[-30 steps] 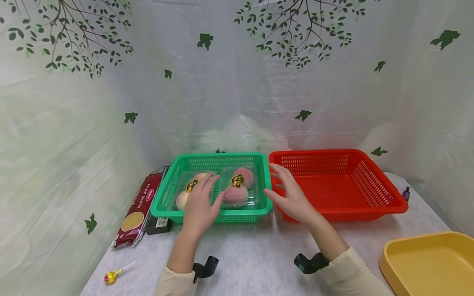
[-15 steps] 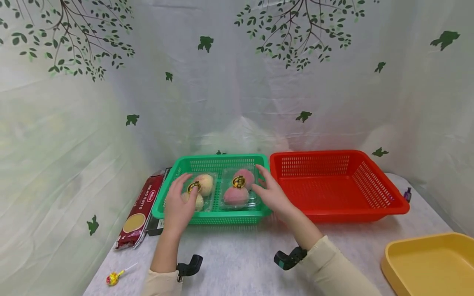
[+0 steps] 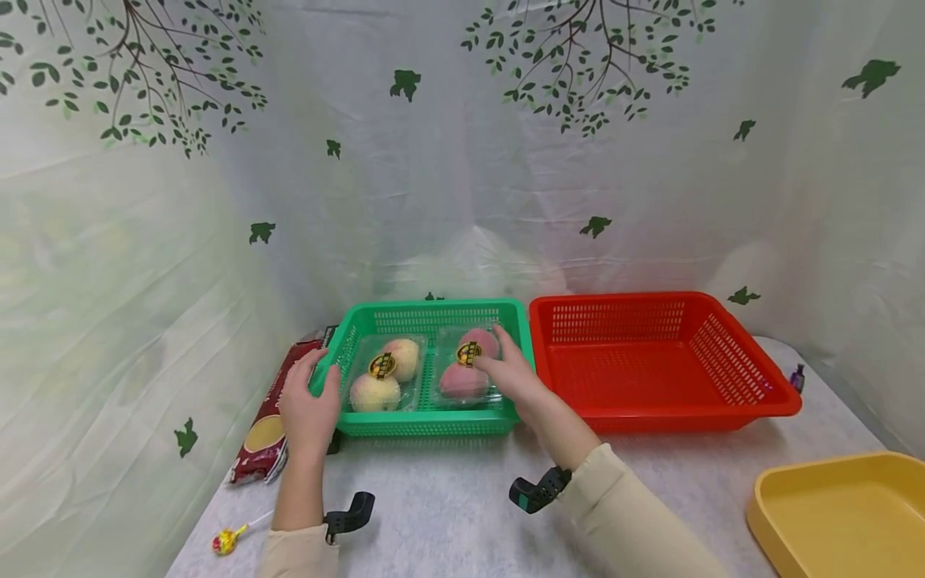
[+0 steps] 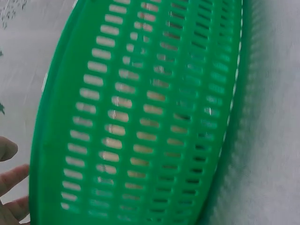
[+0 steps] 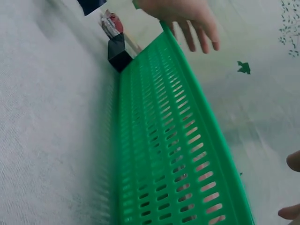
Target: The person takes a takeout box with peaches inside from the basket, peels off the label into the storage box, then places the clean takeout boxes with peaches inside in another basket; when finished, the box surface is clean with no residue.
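Observation:
In the head view a green basket [image 3: 433, 428] holds two clear plastic packs side by side. The left pack has two yellowish peaches [image 3: 376, 393]; in the right one are two pink peaches [image 3: 462, 381]. Each lid carries a black and gold label. My left hand [image 3: 307, 409] hovers at the basket's left rim, thumb and fingers spread wide. Over the right side of the pink pack lies my right hand [image 3: 522, 389], thumb near the label, fingers loosely extended and partly covering the pack. The left wrist view shows the basket's slotted wall [image 4: 140, 117] with left fingers [image 4: 14, 180] beyond its rim.
A red basket [image 3: 686, 420] stands right of the green one, and a yellow tray [image 3: 838, 514] at the front right. Left are a dark red packet [image 3: 253, 466], a black box [image 5: 119, 51] and a lollipop [image 3: 226, 541]. A small purple bottle [image 3: 797, 377] stands far right.
My left hand has moved left from above the yellowish peaches to the basket's left rim. My right hand has come left from between the baskets to the pink pack.

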`<state>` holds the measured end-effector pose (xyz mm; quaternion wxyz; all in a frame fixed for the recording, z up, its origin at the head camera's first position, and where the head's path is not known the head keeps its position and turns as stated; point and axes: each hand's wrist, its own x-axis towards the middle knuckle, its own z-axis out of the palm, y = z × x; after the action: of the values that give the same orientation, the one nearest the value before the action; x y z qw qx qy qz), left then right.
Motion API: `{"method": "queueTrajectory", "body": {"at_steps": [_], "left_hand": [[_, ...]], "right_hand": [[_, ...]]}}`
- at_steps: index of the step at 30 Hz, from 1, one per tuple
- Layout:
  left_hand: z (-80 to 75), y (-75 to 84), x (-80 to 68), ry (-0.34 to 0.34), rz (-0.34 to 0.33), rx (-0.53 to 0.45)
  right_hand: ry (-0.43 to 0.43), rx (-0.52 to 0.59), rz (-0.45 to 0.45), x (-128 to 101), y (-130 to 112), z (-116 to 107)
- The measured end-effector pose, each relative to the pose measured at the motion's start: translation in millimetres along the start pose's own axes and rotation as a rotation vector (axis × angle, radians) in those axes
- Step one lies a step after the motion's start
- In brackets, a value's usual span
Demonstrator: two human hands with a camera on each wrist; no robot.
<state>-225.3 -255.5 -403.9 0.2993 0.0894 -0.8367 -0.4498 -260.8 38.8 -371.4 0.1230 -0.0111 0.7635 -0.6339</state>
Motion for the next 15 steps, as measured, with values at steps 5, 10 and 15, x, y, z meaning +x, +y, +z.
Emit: {"method": "queueTrajectory", "body": {"at_steps": [5,10,15], "left_hand": [[-4.3,-10.2,1.8,-0.041,-0.128,-0.102],[-4.7,-21.0,3.2,-0.082,-0.245,-0.243],[-4.1,-30.4,5.1,-0.132,-0.326,-0.343]], "right_hand": [[0.020,0.052,0.033,5.4,-0.9,1.7],[0.027,0.129,0.095,12.0,1.6,3.1],[0.027,0.201,0.137,20.8,5.2,6.2]]}}
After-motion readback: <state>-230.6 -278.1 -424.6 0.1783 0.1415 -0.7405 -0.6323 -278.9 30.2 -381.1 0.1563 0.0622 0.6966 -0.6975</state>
